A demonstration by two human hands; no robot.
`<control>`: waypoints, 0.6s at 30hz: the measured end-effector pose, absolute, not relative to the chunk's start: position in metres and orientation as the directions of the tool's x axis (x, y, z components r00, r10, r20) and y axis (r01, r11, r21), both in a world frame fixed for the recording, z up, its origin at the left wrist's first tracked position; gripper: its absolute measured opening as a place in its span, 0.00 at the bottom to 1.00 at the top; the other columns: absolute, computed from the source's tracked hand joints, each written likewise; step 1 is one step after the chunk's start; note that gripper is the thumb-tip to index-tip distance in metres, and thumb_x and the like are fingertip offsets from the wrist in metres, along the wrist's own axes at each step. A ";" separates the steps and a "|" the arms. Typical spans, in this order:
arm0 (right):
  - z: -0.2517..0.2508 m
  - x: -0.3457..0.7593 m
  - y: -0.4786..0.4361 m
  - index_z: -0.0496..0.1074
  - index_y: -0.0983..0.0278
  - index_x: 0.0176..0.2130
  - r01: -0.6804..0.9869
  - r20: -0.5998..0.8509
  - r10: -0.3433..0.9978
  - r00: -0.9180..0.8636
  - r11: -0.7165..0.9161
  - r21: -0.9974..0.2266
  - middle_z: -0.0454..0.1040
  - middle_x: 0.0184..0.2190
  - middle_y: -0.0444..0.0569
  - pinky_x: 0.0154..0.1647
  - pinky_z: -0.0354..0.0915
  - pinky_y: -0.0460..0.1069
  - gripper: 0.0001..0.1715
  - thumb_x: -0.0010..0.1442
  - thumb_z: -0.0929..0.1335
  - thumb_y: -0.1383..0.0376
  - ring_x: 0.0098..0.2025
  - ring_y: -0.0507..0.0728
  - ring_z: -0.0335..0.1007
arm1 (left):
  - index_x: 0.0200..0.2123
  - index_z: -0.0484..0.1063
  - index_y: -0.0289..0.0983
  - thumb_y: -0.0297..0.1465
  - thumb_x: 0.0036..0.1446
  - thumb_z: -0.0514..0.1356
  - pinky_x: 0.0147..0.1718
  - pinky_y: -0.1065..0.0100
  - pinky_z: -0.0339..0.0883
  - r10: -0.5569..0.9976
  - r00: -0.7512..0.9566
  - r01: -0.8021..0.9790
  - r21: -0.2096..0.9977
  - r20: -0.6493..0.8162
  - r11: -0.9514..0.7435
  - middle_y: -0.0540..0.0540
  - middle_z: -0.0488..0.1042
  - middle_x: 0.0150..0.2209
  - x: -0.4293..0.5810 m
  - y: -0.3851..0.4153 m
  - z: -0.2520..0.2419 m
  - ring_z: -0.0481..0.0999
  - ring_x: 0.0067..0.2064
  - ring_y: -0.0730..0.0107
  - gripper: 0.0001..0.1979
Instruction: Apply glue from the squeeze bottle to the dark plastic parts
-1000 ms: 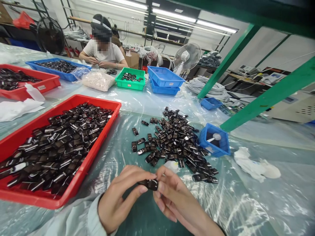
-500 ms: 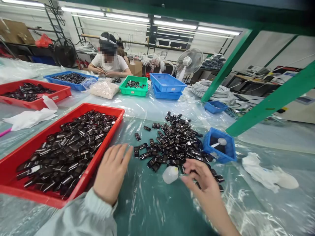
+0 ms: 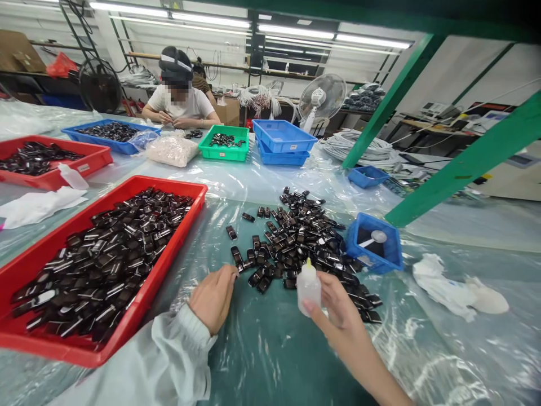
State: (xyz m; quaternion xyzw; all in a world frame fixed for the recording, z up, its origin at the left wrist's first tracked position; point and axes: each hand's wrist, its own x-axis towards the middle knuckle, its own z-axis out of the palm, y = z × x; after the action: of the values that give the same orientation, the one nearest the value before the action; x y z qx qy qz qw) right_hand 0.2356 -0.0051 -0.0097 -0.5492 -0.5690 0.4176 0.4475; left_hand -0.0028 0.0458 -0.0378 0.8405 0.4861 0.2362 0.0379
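In the head view, my right hand (image 3: 338, 310) grips a small translucent squeeze bottle (image 3: 309, 288) with a yellowish tip, held upright above the green mat. My left hand (image 3: 214, 296) is at the near left edge of a loose pile of small black-brown plastic pieces (image 3: 302, 231) with silvery strips. Its fingers are pressed together, with the tips beside the nearest pieces; whatever they pinch, if anything, is hidden. Left of that hand stands a large red tray (image 3: 186, 225) full of the same kind of pieces.
A small blue bin (image 3: 395, 248) holding a spoon (image 3: 377, 237) and dark contents borders the pile. Crumpled white cloth (image 3: 439, 282) lies to the right. Green posts (image 3: 456, 169) slant across the right side. Farther back are a green tray (image 3: 224, 152), blue trays (image 3: 283, 141) and a seated person (image 3: 186, 104).
My right hand has taken hold of the squeeze bottle, lifting and righting it. My left hand has moved right to the pile's edge and its fingers have closed. The camera view has shifted slightly.
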 end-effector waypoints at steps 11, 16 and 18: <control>0.005 0.235 -0.013 0.69 0.56 0.48 0.278 -0.018 0.996 -0.084 0.006 -0.961 0.76 0.37 0.49 0.27 0.65 0.47 0.17 0.62 0.64 0.53 0.32 0.57 0.71 | 0.25 0.60 0.39 0.33 0.65 0.41 0.27 0.63 0.60 0.824 0.500 0.728 0.387 0.267 -0.567 0.48 0.68 0.21 0.009 0.026 -0.049 0.69 0.24 0.63 0.17; 0.000 0.235 -0.014 0.65 0.55 0.47 0.198 0.042 0.998 0.045 0.032 -0.980 0.77 0.29 0.45 0.22 0.62 0.45 0.17 0.60 0.67 0.53 0.26 0.55 0.69 | 0.27 0.62 0.39 0.38 0.66 0.42 0.28 0.64 0.61 0.810 0.535 0.672 0.459 0.240 -0.581 0.49 0.70 0.24 0.004 0.021 -0.039 0.69 0.25 0.64 0.18; -0.001 0.237 -0.016 0.67 0.55 0.47 0.189 0.082 0.994 0.076 0.067 -0.980 0.77 0.30 0.45 0.23 0.64 0.45 0.17 0.59 0.68 0.54 0.26 0.55 0.70 | 0.29 0.63 0.38 0.34 0.67 0.40 0.31 0.64 0.62 0.810 0.537 0.645 0.504 0.235 -0.574 0.49 0.70 0.26 0.004 0.019 -0.030 0.70 0.27 0.66 0.18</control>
State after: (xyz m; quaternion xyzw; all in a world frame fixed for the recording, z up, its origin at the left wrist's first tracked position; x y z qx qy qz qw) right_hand 0.2369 -0.0157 -0.0011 -0.5458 -0.5415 0.4107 0.4901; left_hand 0.0036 0.0190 -0.0298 0.8576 0.4242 0.2270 0.1818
